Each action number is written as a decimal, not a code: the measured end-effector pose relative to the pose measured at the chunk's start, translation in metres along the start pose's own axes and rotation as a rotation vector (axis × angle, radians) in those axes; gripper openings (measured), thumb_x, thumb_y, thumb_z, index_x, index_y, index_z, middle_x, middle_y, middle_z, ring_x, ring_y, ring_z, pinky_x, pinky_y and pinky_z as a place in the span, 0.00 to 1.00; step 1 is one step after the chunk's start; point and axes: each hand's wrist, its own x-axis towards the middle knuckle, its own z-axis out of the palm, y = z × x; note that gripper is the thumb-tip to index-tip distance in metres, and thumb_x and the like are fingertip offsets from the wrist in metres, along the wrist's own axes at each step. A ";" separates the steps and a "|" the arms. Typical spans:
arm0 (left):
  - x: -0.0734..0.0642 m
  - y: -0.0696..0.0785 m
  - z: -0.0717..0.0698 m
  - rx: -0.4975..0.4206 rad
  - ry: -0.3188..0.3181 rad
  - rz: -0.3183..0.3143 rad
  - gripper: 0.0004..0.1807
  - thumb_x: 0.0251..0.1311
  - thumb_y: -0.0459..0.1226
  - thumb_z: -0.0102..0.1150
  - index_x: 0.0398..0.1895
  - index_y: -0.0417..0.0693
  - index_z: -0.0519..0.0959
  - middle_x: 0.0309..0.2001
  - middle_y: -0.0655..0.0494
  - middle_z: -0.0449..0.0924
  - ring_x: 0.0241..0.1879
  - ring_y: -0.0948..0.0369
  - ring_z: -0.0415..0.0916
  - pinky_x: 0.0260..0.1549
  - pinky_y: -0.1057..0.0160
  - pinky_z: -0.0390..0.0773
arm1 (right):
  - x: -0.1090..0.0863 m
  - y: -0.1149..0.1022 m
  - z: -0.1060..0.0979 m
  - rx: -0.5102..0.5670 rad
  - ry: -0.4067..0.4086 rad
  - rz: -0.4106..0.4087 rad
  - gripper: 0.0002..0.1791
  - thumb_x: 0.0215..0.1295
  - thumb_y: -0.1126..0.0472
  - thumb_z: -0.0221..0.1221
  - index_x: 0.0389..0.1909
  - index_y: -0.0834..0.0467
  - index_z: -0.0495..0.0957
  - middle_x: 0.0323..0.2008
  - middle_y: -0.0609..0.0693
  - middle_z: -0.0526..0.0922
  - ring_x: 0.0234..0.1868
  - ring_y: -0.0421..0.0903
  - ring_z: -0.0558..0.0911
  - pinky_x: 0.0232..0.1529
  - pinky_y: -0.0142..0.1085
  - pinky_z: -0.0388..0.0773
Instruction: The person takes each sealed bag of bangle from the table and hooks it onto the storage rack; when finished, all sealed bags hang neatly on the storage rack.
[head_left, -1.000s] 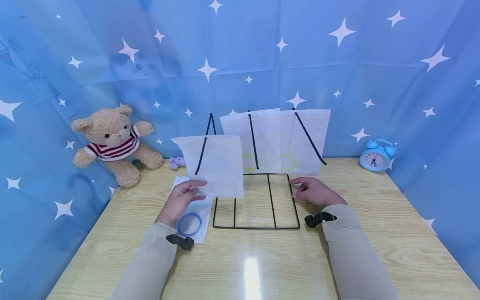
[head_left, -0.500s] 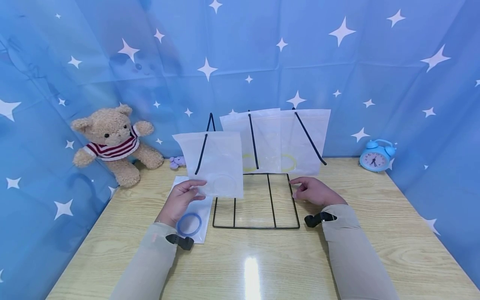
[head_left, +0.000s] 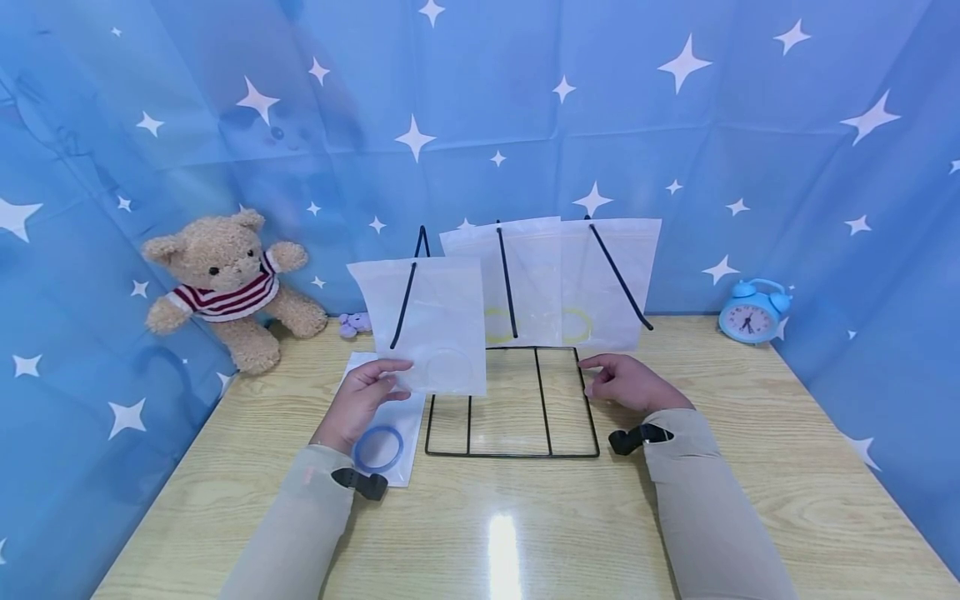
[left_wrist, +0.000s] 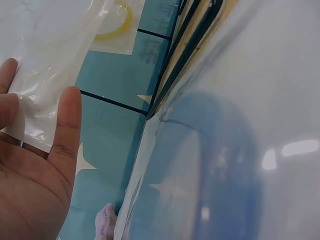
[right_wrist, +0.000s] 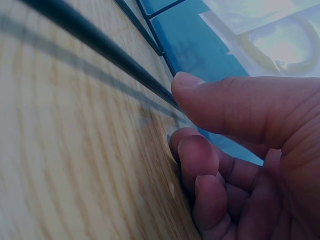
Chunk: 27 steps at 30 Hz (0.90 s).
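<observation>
A black wire display rack (head_left: 547, 408) stands on the table, with slanting prongs. On its left prong hangs a translucent white zip bag (head_left: 442, 321) with a faint clear ring inside. My left hand (head_left: 363, 400) pinches this bag's lower left edge; in the left wrist view, the plastic (left_wrist: 37, 100) passes between thumb and fingers. Two similar bags (head_left: 525, 267) with yellow rings hang behind, on the middle and right prongs. My right hand (head_left: 626, 383) holds the right side bar of the rack's base, its thumb at the bar (right_wrist: 120, 57) and its other fingers curled.
A flat white packet (head_left: 405, 450) with a blue ring (head_left: 378, 450) lies left of the rack, partly under my left forearm. A teddy bear (head_left: 232, 283) and a small purple toy (head_left: 354, 325) sit at the back left. A blue alarm clock (head_left: 752, 315) stands at the back right.
The left bag's top edge has risen and slid back along its prong, while its lower edge stays almost in place. Both hands and the rack have hardly moved.
</observation>
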 end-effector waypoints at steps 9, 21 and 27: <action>0.000 -0.001 -0.001 -0.005 -0.002 0.013 0.17 0.78 0.28 0.50 0.63 0.30 0.79 0.61 0.64 0.80 0.59 0.68 0.78 0.51 0.58 0.87 | -0.001 -0.001 0.000 -0.002 0.001 0.000 0.33 0.72 0.54 0.66 0.75 0.58 0.72 0.47 0.55 0.82 0.44 0.50 0.78 0.44 0.41 0.75; -0.001 0.002 0.001 -0.011 0.012 -0.021 0.18 0.78 0.28 0.50 0.65 0.27 0.76 0.61 0.67 0.79 0.60 0.66 0.77 0.52 0.57 0.87 | -0.001 0.000 0.000 -0.002 0.000 -0.005 0.33 0.73 0.55 0.66 0.75 0.58 0.72 0.47 0.55 0.82 0.44 0.50 0.77 0.45 0.41 0.75; -0.001 0.004 0.002 -0.021 0.006 -0.018 0.19 0.78 0.28 0.49 0.66 0.27 0.75 0.61 0.68 0.79 0.59 0.66 0.77 0.51 0.57 0.87 | -0.001 0.000 -0.001 -0.005 0.001 -0.012 0.32 0.73 0.55 0.66 0.75 0.59 0.72 0.46 0.54 0.82 0.43 0.50 0.77 0.44 0.41 0.74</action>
